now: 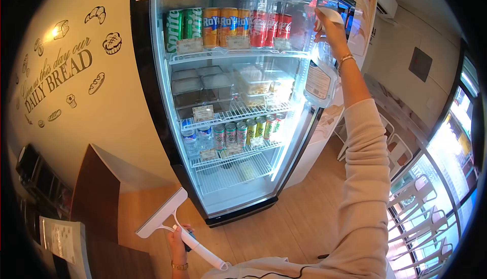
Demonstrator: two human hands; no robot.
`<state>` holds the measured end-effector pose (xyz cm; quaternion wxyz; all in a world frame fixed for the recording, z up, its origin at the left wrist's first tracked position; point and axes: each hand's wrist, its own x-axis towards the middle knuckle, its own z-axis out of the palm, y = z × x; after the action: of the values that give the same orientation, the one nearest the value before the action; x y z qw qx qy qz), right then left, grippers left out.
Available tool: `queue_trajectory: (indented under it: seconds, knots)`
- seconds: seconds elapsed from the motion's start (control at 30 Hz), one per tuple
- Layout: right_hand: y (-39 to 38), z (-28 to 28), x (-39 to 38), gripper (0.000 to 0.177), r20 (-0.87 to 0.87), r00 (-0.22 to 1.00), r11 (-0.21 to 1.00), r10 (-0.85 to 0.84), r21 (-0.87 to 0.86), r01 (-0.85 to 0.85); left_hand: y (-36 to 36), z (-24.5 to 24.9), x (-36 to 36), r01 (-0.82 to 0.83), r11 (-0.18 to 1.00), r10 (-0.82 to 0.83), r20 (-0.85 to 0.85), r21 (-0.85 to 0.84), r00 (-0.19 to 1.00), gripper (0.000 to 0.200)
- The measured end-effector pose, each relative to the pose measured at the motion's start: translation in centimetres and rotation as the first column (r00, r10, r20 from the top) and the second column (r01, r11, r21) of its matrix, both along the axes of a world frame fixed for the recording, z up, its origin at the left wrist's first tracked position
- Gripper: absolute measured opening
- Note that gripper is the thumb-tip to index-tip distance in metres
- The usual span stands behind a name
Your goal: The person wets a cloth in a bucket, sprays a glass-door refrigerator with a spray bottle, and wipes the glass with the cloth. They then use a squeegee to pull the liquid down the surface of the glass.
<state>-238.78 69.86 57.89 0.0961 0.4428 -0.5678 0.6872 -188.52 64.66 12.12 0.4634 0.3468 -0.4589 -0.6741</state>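
Note:
My right hand [331,31] is raised to the upper right part of the glass-fronted fridge [227,56], with its fingers closed on a white cloth [332,15] against the glass. Low in the view, my left hand [178,243] is wrapped round a white squeegee [198,246], whose wide blade points up and left, below the fridge. Behind the glass stand green, orange and red cans on the top shelf, clear food boxes in the middle, and bottles with small cans lower down. A clear bottle with a label [319,83] hangs beneath my right forearm, its support unclear.
On the left is a yellow wall [101,111] with bread drawings, above a brown wooden partition [96,193]. White chairs [418,193] stand by the window at the right. The floor [309,213] is wooden.

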Motion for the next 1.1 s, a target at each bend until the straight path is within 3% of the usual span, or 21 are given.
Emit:
queue_trajectory:
  seconds: [0.33, 0.63, 0.7, 0.93, 1.1]
  knots:
    - [1.2, -2.8, -2.7, 0.036, 0.155, 0.988, 0.999, 0.010, -0.054, -0.002, 0.9, 0.6, 0.0, 0.052, 0.998, -0.052, 0.016, 0.027, 0.999, 0.033]
    - [-0.2, -11.4, -1.1, 0.025, 0.079, 0.992, 0.993, 0.104, -0.059, -0.099, 1.2, 0.4, -0.4, 0.048, 0.999, -0.050, 0.088, 0.024, 0.995, 0.039]
    - [-1.4, -14.2, -0.1, 0.023, -0.042, 0.990, 0.987, 0.134, -0.079, -0.137, 1.3, 0.8, -0.5, 0.095, 0.995, -0.097, 0.091, 0.032, 0.991, 0.038]
    - [-4.2, -20.8, 6.3, 0.035, 0.148, 0.987, 0.998, 0.064, -0.003, -0.064, 1.9, 0.8, -1.0, 0.082, 0.997, -0.081, 0.108, -0.008, 0.991, 0.037]
    - [-2.9, -23.1, 3.8, 0.034, 0.160, 0.985, 0.989, 0.064, -0.145, -0.041, 2.2, 0.4, 0.1, 0.066, 0.998, -0.066, 0.061, 0.004, 0.996, 0.032]
